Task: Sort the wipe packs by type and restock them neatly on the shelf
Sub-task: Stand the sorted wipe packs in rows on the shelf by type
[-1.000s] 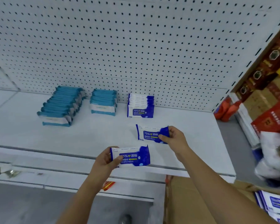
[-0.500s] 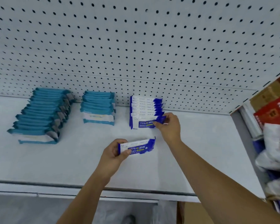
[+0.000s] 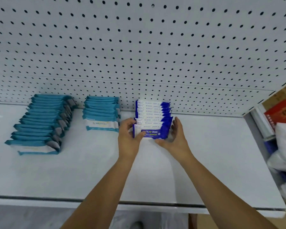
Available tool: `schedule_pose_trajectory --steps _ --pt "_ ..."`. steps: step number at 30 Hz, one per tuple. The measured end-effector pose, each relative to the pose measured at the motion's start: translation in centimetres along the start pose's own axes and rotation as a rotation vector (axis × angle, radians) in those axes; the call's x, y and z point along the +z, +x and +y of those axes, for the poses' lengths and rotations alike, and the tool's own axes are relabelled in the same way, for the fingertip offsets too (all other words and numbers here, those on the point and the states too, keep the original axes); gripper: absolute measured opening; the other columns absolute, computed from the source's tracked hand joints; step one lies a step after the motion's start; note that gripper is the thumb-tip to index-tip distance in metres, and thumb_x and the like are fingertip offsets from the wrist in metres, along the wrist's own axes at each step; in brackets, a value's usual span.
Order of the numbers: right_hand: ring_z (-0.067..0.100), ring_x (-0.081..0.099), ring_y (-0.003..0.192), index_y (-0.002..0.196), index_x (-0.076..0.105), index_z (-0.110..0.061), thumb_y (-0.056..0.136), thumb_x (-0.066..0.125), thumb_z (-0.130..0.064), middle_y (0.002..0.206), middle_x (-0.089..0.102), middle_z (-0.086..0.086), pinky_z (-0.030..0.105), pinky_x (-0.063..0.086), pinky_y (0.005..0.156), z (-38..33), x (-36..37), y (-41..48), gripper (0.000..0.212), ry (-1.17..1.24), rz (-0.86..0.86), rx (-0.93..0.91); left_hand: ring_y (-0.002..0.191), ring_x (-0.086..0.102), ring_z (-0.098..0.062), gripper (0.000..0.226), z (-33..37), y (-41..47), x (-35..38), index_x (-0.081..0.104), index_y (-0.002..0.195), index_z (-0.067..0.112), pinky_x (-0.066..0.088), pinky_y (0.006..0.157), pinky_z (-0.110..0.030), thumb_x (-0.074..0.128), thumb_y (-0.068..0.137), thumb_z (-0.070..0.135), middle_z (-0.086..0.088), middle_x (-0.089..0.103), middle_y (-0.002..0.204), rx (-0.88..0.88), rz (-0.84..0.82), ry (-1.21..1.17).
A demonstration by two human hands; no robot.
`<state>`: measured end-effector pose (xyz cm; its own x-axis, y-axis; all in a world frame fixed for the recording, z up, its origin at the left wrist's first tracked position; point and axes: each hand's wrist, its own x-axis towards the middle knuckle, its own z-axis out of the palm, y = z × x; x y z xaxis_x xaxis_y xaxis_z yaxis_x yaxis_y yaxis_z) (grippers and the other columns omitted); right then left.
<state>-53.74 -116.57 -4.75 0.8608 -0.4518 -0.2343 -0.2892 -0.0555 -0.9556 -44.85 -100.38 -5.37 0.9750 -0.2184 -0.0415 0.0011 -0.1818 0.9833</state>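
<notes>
A row of blue-and-white wipe packs (image 3: 153,109) stands on the white shelf (image 3: 73,171) against the pegboard. My left hand (image 3: 128,136) pinches the left end of the front blue-and-white pack (image 3: 153,132), thumb across its face. My right hand (image 3: 176,138) lies against the right side of the row with straight fingers, thumb under the front pack's lower edge. To the left stand two rows of teal wipe packs, a long one (image 3: 40,126) and a shorter one (image 3: 101,116).
The white pegboard (image 3: 139,47) forms the back wall. Red and brown boxes (image 3: 282,111) and white bags (image 3: 284,146) crowd the floor area right of the shelf end. A cardboard box (image 3: 203,222) shows below the shelf's front edge.
My left hand carried its blue-and-white pack back and right to the front of the row. My right hand let go of its pack and moved to the row's right side.
</notes>
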Motion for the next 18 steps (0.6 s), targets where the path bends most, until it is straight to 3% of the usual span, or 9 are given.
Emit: schedule_pose_trajectory --steps 3,7,11,15,18 --pt "0.002 0.057 0.121 0.152 0.025 -0.023 0.073 0.085 -0.002 0.141 0.053 -0.009 0.015 0.051 0.09 -0.1 0.5 1.4 0.101 -0.067 -0.035 -0.089 0.121 0.055 -0.007 0.082 -0.1 0.6 0.8 0.036 0.145 0.021 0.049 0.086 -0.008 0.083 0.079 0.011 0.007 0.052 0.138 -0.074 -0.076 -0.036" --pt "-0.009 0.058 0.109 0.147 0.036 -0.024 0.081 0.077 -0.005 0.125 0.058 -0.021 0.005 0.046 0.082 -0.1 1.2 2.2 0.08 -0.127 0.091 -0.097 0.121 0.053 -0.004 0.069 -0.3 1.1 1.1 0.035 0.15 0.023 0.041 0.087 0.001 0.07 0.092 0.016 0.009 0.055 0.14 0.009 -0.21 0.08" --pt "-0.006 0.058 0.106 0.149 0.031 -0.022 0.083 0.075 -0.002 0.128 0.057 -0.014 0.002 0.045 0.079 0.3 1.9 2.3 0.081 -0.122 0.147 -0.077 0.124 0.046 0.001 0.067 0.1 1.1 1.2 0.025 0.15 0.031 0.033 0.094 0.003 0.062 0.097 0.015 0.017 0.046 0.139 0.066 -0.234 0.145" --pt "-0.005 0.055 0.105 0.153 0.02 -0.02 0.088 0.063 0.006 0.13 0.052 -0.012 0.0 0.042 0.083 0.1 2.8 2.5 0.082 -0.177 0.128 -0.081 0.135 0.043 -0.008 0.071 0.0 1.7 1.7 0.018 0.154 0.029 0.037 0.113 -0.023 0.059 0.098 0.014 0.006 0.042 0.151 0.059 -0.299 0.211" --pt "0.005 0.055 0.114 0.153 0.018 -0.019 0.088 0.067 0.002 0.134 0.051 -0.009 0.001 0.042 0.084 -0.3 2.5 2.5 0.084 -0.194 0.091 -0.068 0.136 0.042 -0.008 0.073 0.1 1.9 1.3 0.017 0.155 0.025 0.038 0.115 -0.032 0.06 0.098 0.015 0.005 0.041 0.152 0.03 -0.341 0.223"
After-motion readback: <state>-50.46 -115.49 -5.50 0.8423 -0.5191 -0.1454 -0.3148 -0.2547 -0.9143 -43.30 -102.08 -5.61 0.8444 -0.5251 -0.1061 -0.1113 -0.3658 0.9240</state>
